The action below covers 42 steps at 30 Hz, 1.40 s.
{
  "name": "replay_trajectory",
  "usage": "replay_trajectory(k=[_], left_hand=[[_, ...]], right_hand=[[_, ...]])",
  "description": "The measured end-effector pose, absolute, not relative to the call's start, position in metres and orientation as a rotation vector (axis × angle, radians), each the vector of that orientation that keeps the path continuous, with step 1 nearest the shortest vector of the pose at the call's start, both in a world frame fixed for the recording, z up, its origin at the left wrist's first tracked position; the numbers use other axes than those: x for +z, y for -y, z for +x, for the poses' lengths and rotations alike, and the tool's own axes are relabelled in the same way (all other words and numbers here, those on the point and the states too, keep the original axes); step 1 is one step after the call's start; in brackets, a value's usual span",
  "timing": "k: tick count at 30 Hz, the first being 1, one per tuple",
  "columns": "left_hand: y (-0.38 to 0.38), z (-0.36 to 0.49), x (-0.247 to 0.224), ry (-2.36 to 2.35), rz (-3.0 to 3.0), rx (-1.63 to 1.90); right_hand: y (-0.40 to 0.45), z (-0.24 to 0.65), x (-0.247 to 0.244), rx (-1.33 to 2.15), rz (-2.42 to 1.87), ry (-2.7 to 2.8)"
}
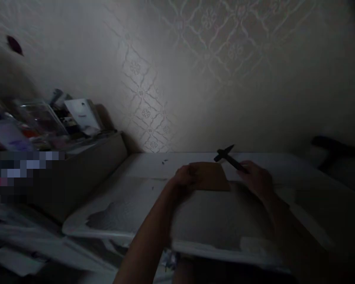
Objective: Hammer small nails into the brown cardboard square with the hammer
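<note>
My right hand (pixel 258 179) is closed around the handle of a small dark hammer (pixel 228 157). Its head, with one pointed end, is raised up and to the left, above the table's far part. My left hand (pixel 185 176) grips the left edge of a flat brown board (pixel 211 176) at the table's middle. In this dim light the fingers on the board are partly hidden. The hammer head is above the board's far right corner, and I see no contact between them. Beyond my left hand lie a few tiny dark pieces (pixel 165 161), too small to name.
The white table (pixel 130 197) has a worn grey patch and stands against a patterned wall (pixel 195 79). At left a cabinet (pixel 88 173) carries a white box (pixel 82 114), a clear case (pixel 43 118) and clutter. A dark blurred object (pixel 334 148) is at far right.
</note>
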<state>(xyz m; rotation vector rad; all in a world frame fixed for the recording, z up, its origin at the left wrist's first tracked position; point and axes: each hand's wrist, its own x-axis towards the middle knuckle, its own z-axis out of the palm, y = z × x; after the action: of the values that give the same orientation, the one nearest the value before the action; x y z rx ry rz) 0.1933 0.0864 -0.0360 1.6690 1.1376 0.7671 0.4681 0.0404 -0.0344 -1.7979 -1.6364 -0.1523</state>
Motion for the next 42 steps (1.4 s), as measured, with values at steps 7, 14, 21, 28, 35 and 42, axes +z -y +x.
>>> replay_trajectory(k=[7,14,21,28,35,42], left_hand=[[-0.086,0.189,-0.024,-1.770,1.928,0.893],[-0.088,0.171,-0.033,-2.502,1.796,0.622],[-0.087,0.166,-0.032,-2.541,1.724,0.388],[-0.087,0.168,-0.033,-2.561,1.762,0.470],[-0.090,0.164,-0.038,-2.482,1.836,0.417],[-0.091,0.163,-0.040,-2.530,1.840,0.471]], right_hand=[[-0.046,0.487,-0.046,-0.133,-2.037,1.516],[-0.044,0.484,-0.041,-0.039,-2.158,1.465],[-0.043,0.485,-0.042,-0.054,-2.164,1.529],[-0.044,0.482,-0.041,-0.040,-2.208,1.552],[-0.041,0.476,-0.038,-0.108,-2.231,1.569],[-0.040,0.472,-0.037,-0.149,-2.222,1.608]])
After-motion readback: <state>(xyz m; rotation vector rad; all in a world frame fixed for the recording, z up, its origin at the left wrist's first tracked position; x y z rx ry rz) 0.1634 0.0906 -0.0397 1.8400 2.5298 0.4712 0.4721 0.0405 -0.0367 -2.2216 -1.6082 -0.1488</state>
